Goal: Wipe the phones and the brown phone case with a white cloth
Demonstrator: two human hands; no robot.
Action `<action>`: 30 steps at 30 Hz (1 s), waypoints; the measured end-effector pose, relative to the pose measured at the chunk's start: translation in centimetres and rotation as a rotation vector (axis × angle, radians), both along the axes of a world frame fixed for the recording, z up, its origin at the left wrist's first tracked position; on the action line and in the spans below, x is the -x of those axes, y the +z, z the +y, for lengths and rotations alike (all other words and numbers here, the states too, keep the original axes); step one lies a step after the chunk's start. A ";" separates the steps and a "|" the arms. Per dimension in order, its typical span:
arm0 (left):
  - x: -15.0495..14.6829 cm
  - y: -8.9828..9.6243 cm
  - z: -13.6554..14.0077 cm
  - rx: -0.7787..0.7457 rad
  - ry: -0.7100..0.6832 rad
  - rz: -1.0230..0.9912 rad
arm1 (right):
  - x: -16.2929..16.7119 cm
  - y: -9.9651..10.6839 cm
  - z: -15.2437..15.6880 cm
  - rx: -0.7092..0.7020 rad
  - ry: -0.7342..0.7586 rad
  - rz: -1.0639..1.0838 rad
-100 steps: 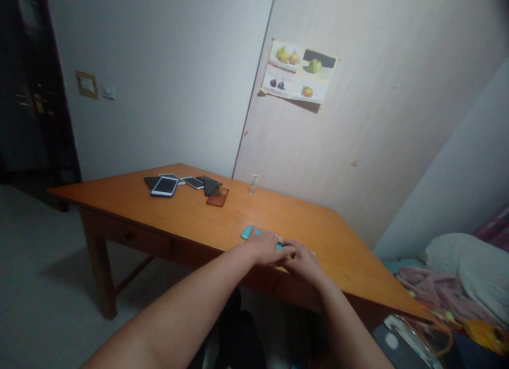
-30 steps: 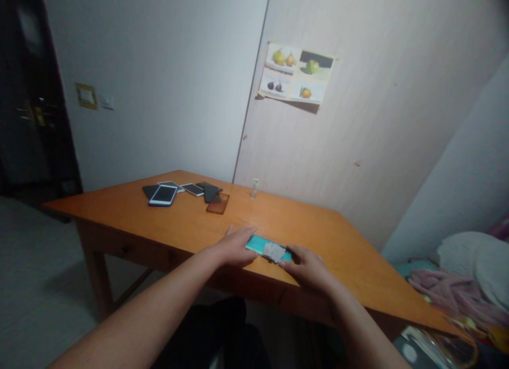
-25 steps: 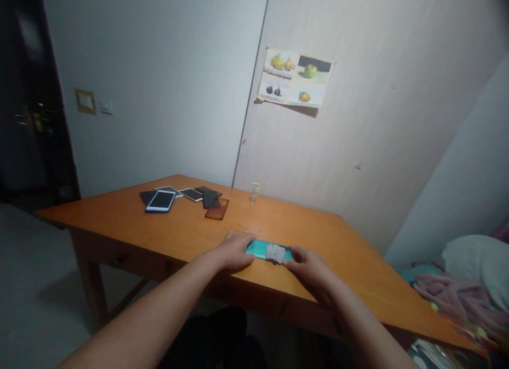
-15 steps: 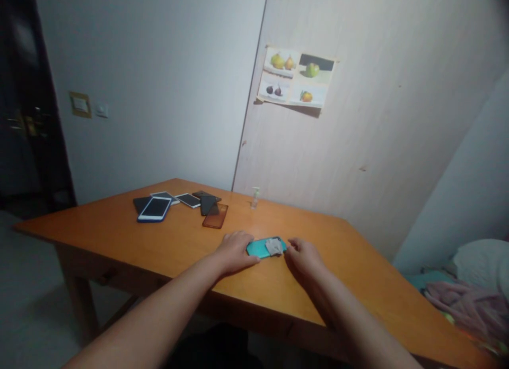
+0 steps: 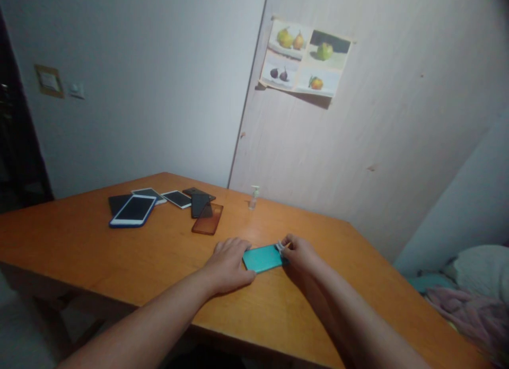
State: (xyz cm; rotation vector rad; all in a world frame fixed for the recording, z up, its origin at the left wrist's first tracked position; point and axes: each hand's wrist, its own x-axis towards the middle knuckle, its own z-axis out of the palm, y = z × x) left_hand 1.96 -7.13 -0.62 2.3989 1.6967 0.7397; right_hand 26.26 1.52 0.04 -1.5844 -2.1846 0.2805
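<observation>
A teal phone case (image 5: 263, 258) lies flat on the wooden table in front of me. My left hand (image 5: 230, 263) grips its left end, fingers along the far edge and thumb at the near edge. At the opposite end, my right hand (image 5: 296, 251) pinches a small greyish-white cloth (image 5: 280, 247) over the case's upper right corner. Most of the cloth is hidden by the fingers, and so is that corner.
Left of the hands lie a brown translucent phone case (image 5: 208, 219), a dark phone case (image 5: 199, 204), a white phone (image 5: 177, 199) and a blue-edged phone (image 5: 134, 210). A small clear pump bottle (image 5: 253, 198) stands near the wall. Bedding (image 5: 473, 310) is at the right.
My right hand has closed on the cloth, which lay crumpled on the case, and gathered it between the fingers. My left hand still holds the case. The view has shifted slightly.
</observation>
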 end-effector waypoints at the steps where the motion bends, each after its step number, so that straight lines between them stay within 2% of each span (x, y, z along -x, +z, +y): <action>1: 0.0 0.0 0.0 0.003 0.006 -0.007 | 0.2 0.1 0.1 -0.014 -0.015 -0.018; 5: -0.2 0.0 0.0 0.001 0.004 -0.040 | 2.5 0.3 -2.2 -0.089 0.005 -0.097; 7: -0.2 0.0 -0.1 -0.005 -0.004 -0.067 | 4.1 0.4 -4.2 -0.154 0.161 -0.166; 9: -0.3 0.0 -0.1 -0.011 0.000 -0.096 | 5.1 0.8 -5.8 -0.161 0.353 -0.159; 11: -0.4 0.0 -0.2 -0.008 0.010 -0.113 | 5.1 1.2 -6.3 -0.153 0.422 -0.175; 15: -0.4 -0.1 -0.2 0.016 0.028 -0.112 | 3.6 1.4 -5.0 -0.141 0.188 -0.268; 17: -0.4 -0.2 -0.2 0.021 0.032 -0.113 | 3.3 1.3 -4.7 -0.112 0.161 -0.272; 21: -0.5 -0.1 -0.3 0.015 0.020 -0.121 | 4.4 1.3 -6.1 -0.068 0.473 -0.190; 23: -0.5 -0.1 -0.3 0.015 0.018 -0.118 | 4.5 1.4 -6.2 -0.062 0.546 -0.148; 24: -0.5 -0.1 -0.3 0.016 0.020 -0.114 | 4.3 1.3 -5.9 -0.065 0.523 -0.125; 27: -0.5 0.0 -0.3 0.028 0.025 -0.096 | 2.4 0.5 -3.9 -0.064 0.333 0.006; 30: -0.4 0.1 -0.3 0.033 0.029 -0.082 | 0.4 -0.9 -1.9 0.058 0.211 0.378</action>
